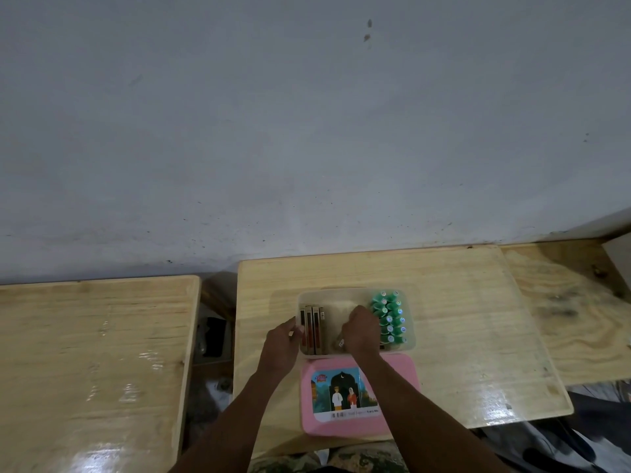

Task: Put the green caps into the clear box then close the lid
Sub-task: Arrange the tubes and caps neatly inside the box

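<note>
The clear box (355, 292) stands open on the middle wooden table. Several green caps (389, 317) are lined up in two rows along its right side. Flat dark and red packets (312, 329) stand at its left side. My left hand (281, 343) grips the box's left wall from outside. Inside the box, my right hand (360, 331) is curled over its middle, just left of the caps; I cannot tell what its fingers hold. The pink lid (358, 425), with a picture label, lies flat on the table right in front of the box.
A second wooden table (85, 353) stands to the left across a narrow gap. A third table (573, 302) adjoins on the right. A grey wall (307, 131) rises directly behind the tables. Dark items lie on the floor in the gap (213, 336).
</note>
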